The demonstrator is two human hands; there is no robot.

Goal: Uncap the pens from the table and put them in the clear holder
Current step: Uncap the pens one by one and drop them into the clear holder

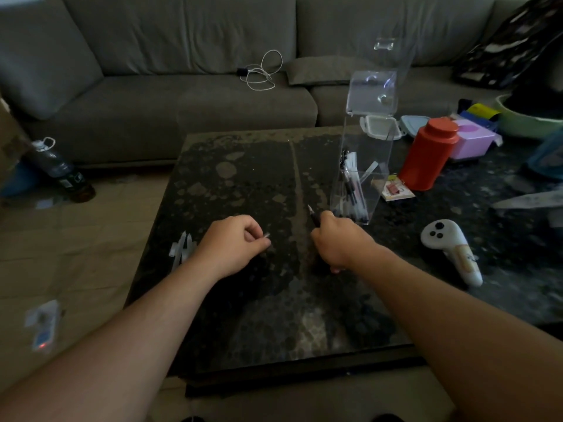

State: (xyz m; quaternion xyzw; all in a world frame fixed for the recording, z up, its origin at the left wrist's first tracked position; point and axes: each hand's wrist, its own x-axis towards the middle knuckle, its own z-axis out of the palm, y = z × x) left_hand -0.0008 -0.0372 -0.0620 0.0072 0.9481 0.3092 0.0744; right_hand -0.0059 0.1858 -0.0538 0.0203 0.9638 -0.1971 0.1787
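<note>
Two bare forearms reaching over dark table. Right hand closed in fist around uncapped pen, tip pointing up and away, just beside clear holder. Left hand with fingers curled, pinching clear cap between thumb and forefinger, low over table. Holder upright, lid hinged open, several pens already standing inside. Small pile of clear caps lying near left table edge, just beside left wrist. White controller to the right, red canister behind holder, grey sofa further back.
</note>
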